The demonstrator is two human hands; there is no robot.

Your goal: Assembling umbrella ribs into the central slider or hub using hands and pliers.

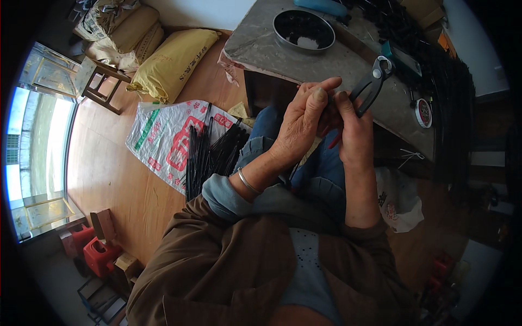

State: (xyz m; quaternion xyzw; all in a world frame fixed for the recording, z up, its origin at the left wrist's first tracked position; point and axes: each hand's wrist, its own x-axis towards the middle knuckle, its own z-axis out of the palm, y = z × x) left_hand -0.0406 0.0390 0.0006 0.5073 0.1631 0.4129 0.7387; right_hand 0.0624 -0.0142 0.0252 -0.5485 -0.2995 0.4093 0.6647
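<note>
My two hands are close together above my lap, just off the table's near edge. In my right hand (354, 127) is a pair of pincers (370, 88) with dark handles. Their silver jaws point up and away over the tabletop, and a red bit shows below my fingers. My left hand (304, 111) meets it from the left, thumb bent in and fingers drawn together. Whatever lies between the left fingers is hidden. A thin dark rod (295, 170) shows below my left wrist; I cannot tell whether a hand holds it.
On the grey table (255, 41) stand a round metal bowl (304, 48) with dark contents and a small round tin (423, 113). Black strands (454, 108) hang over its right side. Black rods (209, 152) lie on a white sack (157, 136) at left, near a yellow sack (173, 65).
</note>
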